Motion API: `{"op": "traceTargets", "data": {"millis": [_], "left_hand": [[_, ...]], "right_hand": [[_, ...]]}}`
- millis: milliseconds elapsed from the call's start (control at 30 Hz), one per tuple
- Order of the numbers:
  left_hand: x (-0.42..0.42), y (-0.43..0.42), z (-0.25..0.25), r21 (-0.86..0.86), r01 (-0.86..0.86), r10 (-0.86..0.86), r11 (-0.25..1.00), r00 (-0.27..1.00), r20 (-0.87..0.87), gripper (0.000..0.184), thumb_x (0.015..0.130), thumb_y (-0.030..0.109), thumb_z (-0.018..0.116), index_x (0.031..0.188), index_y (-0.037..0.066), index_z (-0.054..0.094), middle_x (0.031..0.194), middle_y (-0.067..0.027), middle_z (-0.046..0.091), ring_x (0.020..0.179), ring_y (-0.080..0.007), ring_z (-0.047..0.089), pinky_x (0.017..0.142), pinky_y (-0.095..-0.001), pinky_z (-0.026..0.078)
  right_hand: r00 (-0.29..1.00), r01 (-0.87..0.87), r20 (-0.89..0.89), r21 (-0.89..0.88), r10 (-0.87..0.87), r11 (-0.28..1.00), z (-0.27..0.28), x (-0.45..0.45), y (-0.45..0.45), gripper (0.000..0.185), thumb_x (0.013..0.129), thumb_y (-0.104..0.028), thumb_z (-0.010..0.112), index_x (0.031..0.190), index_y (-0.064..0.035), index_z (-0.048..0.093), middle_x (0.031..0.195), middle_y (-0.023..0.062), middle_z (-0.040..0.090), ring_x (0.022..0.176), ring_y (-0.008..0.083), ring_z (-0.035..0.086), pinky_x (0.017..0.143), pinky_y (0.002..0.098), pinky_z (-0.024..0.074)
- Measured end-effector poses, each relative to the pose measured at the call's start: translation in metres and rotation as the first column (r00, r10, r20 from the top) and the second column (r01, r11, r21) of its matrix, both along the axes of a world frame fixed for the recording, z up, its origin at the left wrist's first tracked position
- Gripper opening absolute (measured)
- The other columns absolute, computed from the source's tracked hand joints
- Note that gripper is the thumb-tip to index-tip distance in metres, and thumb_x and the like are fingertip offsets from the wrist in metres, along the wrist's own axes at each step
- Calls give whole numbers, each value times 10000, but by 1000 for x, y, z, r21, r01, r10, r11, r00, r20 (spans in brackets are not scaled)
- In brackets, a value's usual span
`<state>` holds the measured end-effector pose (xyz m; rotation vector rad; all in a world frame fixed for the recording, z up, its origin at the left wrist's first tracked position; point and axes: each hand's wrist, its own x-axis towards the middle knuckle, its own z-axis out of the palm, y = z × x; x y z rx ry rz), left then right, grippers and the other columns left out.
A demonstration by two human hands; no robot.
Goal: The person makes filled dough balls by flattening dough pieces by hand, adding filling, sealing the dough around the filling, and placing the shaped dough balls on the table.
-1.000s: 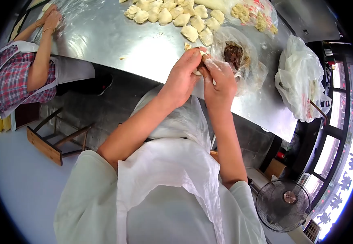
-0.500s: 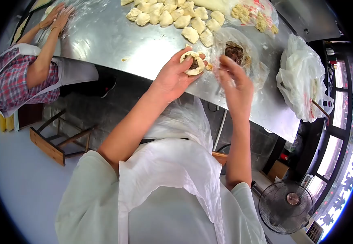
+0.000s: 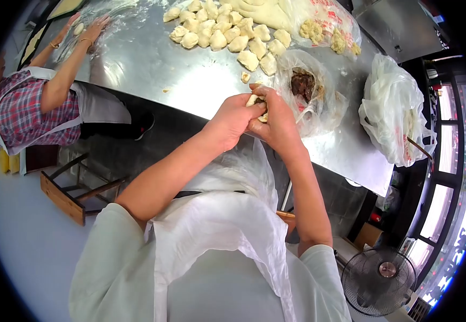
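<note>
Off at ten o'clock from the filled round of cream-coloured dough (image 3: 253, 100), a co-worker in a red-and-blue checked shirt (image 3: 16, 107) has both palms on the floury end of the shiny steel tabletop (image 3: 142, 64), a small pale dough lump (image 3: 79, 28) between them. At eight o'clock a brown wooden seat (image 3: 61, 198) stands on the floor. Coming across to eleven, I see a cluster of lumpy pale-yellow dough pieces (image 3: 217, 39). The aproned person's left hand (image 3: 230, 119) grips the round from its nine o'clock side, thumb at the dark filling (image 3: 260, 100); the right hand (image 3: 277, 119) curls about it from three, so the hands meet near the tabletop's edge. At two o'clock a clear plastic bag (image 3: 319, 115) lies open around a dark brown mass (image 3: 301, 86); at one, crumbly yellow clumps (image 3: 312, 31) sit on red-printed clear plastic (image 3: 336, 21). A round wire-caged fan (image 3: 370, 292) stands at five, and farthest right, at three, is a bulging translucent white bag (image 3: 391, 102).
</note>
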<state>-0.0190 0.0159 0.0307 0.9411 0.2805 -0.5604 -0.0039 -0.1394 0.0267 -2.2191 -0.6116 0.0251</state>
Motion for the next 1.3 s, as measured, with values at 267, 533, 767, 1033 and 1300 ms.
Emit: {"op": "traceTargets", "data": {"millis": [267, 533, 767, 1033, 1300], "left_hand": [[2, 38, 27, -411, 54, -163, 910, 958, -236, 262, 1097, 226, 464, 1236, 34, 575, 1139, -97, 675, 1000, -231, 674, 959, -420, 542], [0, 30, -10, -482, -108, -6, 870, 974, -227, 295, 1068, 169, 552, 1320, 14, 559, 1213, -126, 667, 1072, -225, 682, 917, -372, 562], [-3, 14, -22, -296, -146, 122, 944, 988, -100, 270, 1040, 102, 567, 1284, -14, 576, 1187, -95, 675, 1086, -187, 677, 963, -351, 555], [5, 65, -14, -317, 187, -201, 930, 980, -12, 222, 1045, 250, 577, 1131, 55, 641, 992, -33, 676, 921, -108, 660, 827, -260, 516], [1, 47, 24, -302, -59, 31, 951, 995, -97, 448, 1125, 375, 432, 1380, 20, 534, 1187, -61, 667, 1073, -154, 647, 1009, -362, 509]], "right_hand": [[946, 42, -294, 527, 136, 849, 7, -4, 10, 734, 898, -188, 756, 1490, -36, 349, 1371, 176, 656, 1280, 318, 618, 1063, 406, 477], [962, 49, -269, 303, 36, 952, 8, -3, 10, 966, 782, -319, 895, 1549, -29, 385, 1437, 237, 579, 1344, 352, 558, 1095, 418, 458], [1000, -11, 5, -5, 11, 1000, -8, 6, 19, 632, 760, -158, 786, 1339, -1, 585, 1302, 217, 652, 1220, 404, 603, 1045, 454, 480], [993, 10, -117, 261, 21, 965, 0, 4, 39, 544, 810, -131, 768, 1326, -28, 630, 1350, 192, 655, 1272, 375, 594, 1117, 445, 439], [963, 268, -146, 424, -227, 865, 5, 11, 55, 191, 1000, -100, 610, 1093, 23, 722, 1114, 146, 757, 1025, 252, 707, 995, 383, 508]]}}
